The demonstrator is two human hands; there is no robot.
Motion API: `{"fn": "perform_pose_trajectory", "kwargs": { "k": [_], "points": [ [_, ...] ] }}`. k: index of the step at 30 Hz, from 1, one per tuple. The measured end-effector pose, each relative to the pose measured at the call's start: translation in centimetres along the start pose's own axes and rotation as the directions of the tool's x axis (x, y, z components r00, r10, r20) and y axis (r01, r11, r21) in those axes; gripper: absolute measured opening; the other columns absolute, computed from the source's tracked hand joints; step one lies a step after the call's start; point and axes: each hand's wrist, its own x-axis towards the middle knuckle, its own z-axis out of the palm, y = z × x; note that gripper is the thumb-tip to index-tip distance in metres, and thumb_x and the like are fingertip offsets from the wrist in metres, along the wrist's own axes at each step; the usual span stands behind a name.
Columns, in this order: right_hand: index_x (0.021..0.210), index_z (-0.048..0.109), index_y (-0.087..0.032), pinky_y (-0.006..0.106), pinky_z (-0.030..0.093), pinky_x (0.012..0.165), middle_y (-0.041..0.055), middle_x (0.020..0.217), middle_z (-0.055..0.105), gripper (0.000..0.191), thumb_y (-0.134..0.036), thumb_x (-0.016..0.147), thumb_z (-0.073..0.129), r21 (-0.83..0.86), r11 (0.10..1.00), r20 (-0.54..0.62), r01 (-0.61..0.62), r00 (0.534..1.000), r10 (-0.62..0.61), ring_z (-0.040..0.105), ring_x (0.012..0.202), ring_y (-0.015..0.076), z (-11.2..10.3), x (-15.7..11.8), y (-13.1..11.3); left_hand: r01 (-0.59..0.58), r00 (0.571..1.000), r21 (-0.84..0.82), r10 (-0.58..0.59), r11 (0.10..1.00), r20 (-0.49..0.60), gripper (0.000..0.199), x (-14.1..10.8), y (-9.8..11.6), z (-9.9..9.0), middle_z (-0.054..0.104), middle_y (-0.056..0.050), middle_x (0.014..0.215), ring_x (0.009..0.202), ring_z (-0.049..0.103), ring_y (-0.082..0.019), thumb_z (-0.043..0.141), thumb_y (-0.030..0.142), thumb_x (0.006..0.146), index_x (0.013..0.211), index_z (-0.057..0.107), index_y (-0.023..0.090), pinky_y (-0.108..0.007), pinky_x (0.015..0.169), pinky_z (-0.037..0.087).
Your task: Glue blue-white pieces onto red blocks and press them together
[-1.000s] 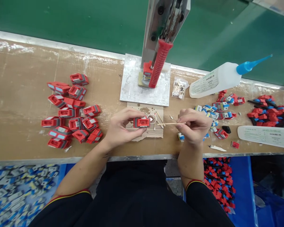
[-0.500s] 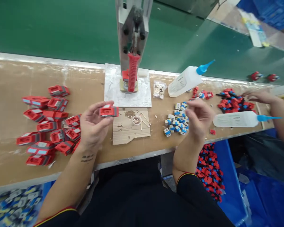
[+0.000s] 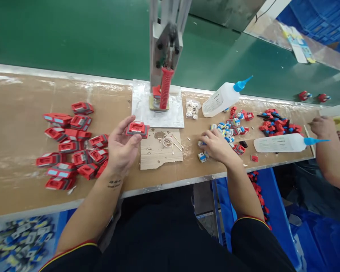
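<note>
My left hand (image 3: 124,145) holds a red and grey toy vehicle body (image 3: 137,129) between thumb and fingers, in front of the press plate, its hollow side showing. Bent down over a pile of small white, blue and yellow blocks (image 3: 226,130), my right hand (image 3: 217,146) has its fingertips among the nearest ones. Whether it grips one of them is hidden. Many similar red bodies (image 3: 71,146) lie in a loose group to the left of my left hand.
A hand press with a red handle (image 3: 166,88) stands on a white plate (image 3: 140,102). Before it lie cardboard (image 3: 150,160), a small cup (image 3: 167,142) and cotton swabs (image 3: 176,142). Two bottles (image 3: 221,100) with blue nozzles stand or lie at right, near red-black parts (image 3: 274,124) and a co-worker's hand (image 3: 323,126).
My right hand has moved down and left from above the table onto the pile of small blocks. The red vehicle body stays in my left hand. The view has shifted slightly.
</note>
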Motion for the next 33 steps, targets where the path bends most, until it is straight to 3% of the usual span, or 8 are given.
{"fn": "perform_pose_trajectory", "kwargs": {
  "k": [3, 5, 8, 10, 16, 22, 25, 33],
  "points": [
    [0.126, 0.069, -0.024, 0.044, 0.059, 0.088, 0.0119, 0.114, 0.073, 0.026, -0.026, 0.102, 0.059, 0.405, 0.903, -0.317, 0.139, 0.948, -0.004, 0.068, 0.102, 0.0272, -1.6, 0.1, -1.4, 0.011, 0.997, 0.028, -0.013, 1.0, 0.072, 0.052, -0.3, 0.0, 0.4, 0.078, -0.006, 0.109, 0.097, 0.081, -0.024, 0.081, 0.05, 0.091, 0.139, 0.067, 0.038, -0.033, 0.075, 0.068],
    [0.14, 0.059, -0.033, 0.036, 0.06, 0.073, 0.0074, 0.112, 0.074, 0.034, -0.032, 0.107, 0.054, 0.654, 0.684, -0.509, 0.324, 0.857, 0.081, 0.071, 0.09, 0.021, -2.2, 1.2, -3.5, 0.011, 0.991, -0.007, -0.01, 1.0, 0.13, 0.051, -0.6, 0.1, 0.9, 0.078, -0.006, 0.11, 0.094, 0.081, -0.023, 0.079, 0.048, 0.094, 0.142, 0.065, 0.039, -0.03, 0.069, 0.066],
    [0.134, 0.06, -0.038, 0.029, 0.058, 0.058, 0.0032, 0.108, 0.074, 0.027, -0.037, 0.108, 0.053, 0.782, 0.356, -0.592, 0.511, 0.787, 0.171, 0.069, 0.071, 0.0141, -2.1, 4.3, -7.4, 0.024, 0.984, -0.031, -0.018, 0.999, 0.178, 0.054, -0.9, 0.3, 1.3, 0.077, -0.006, 0.114, 0.092, 0.082, -0.022, 0.08, 0.045, 0.094, 0.145, 0.063, 0.039, -0.027, 0.065, 0.064],
    [0.124, 0.067, -0.034, 0.028, 0.06, 0.058, 0.0047, 0.115, 0.072, 0.021, -0.04, 0.105, 0.06, 0.813, 0.287, -0.564, 0.506, 0.808, 0.171, 0.069, 0.072, 0.0125, -1.6, 6.3, -9.4, 0.032, 0.982, -0.008, -0.03, 0.999, 0.185, 0.06, -1.0, 0.4, 1.3, 0.076, -0.008, 0.118, 0.092, 0.082, -0.023, 0.079, 0.048, 0.093, 0.148, 0.059, 0.037, -0.026, 0.064, 0.064],
    [0.127, 0.07, -0.029, 0.028, 0.064, 0.063, 0.0097, 0.127, 0.066, 0.043, -0.044, 0.089, 0.082, 0.839, 0.344, -0.494, 0.423, 0.855, 0.154, 0.07, 0.098, 0.0191, 0.4, 7.6, -10.2, 0.121, 0.969, -0.082, -0.1, 0.989, 0.225, 0.058, -1.3, 0.8, 1.3, 0.078, -0.01, 0.122, 0.088, 0.082, -0.022, 0.079, 0.051, 0.093, 0.143, 0.054, 0.034, -0.025, 0.063, 0.061],
    [0.133, 0.068, -0.03, 0.032, 0.066, 0.07, 0.0074, 0.117, 0.077, 0.051, -0.048, 0.087, 0.084, 0.837, 0.292, -0.516, 0.463, 0.846, 0.137, 0.074, 0.088, 0.019, 1.1, 7.3, -10.0, 0.34, 0.93, -0.24, -0.287, 0.909, 0.228, 0.053, -1.6, 1.7, 1.8, 0.078, -0.012, 0.121, 0.087, 0.081, -0.022, 0.087, 0.049, 0.087, 0.128, 0.063, 0.025, -0.025, 0.066, 0.059],
    [0.127, 0.073, -0.031, 0.039, 0.066, 0.087, 0.0073, 0.114, 0.079, 0.045, -0.048, 0.087, 0.085, 0.792, 0.356, -0.564, 0.497, 0.818, 0.113, 0.075, 0.108, 0.0253, 1.0, 7.4, -10.2, 0.365, 0.922, -0.267, -0.307, 0.892, 0.237, 0.055, -1.7, 2.0, 2.0, 0.078, -0.012, 0.119, 0.088, 0.08, -0.023, 0.088, 0.048, 0.085, 0.129, 0.065, 0.024, -0.026, 0.067, 0.058],
    [0.148, 0.062, -0.039, 0.04, 0.064, 0.084, 0.0067, 0.122, 0.079, 0.059, -0.037, 0.093, 0.08, 0.54, 0.617, -0.644, 0.572, 0.753, -0.134, 0.074, 0.105, 0.0243, -0.1, 7.1, -10.6, 0.372, 0.919, -0.211, -0.327, 0.904, 0.221, 0.054, -1.7, 1.9, 1.9, 0.078, -0.008, 0.105, 0.079, 0.073, -0.016, 0.091, 0.044, 0.082, 0.127, 0.073, 0.021, -0.024, 0.068, 0.06]
  ]
}}
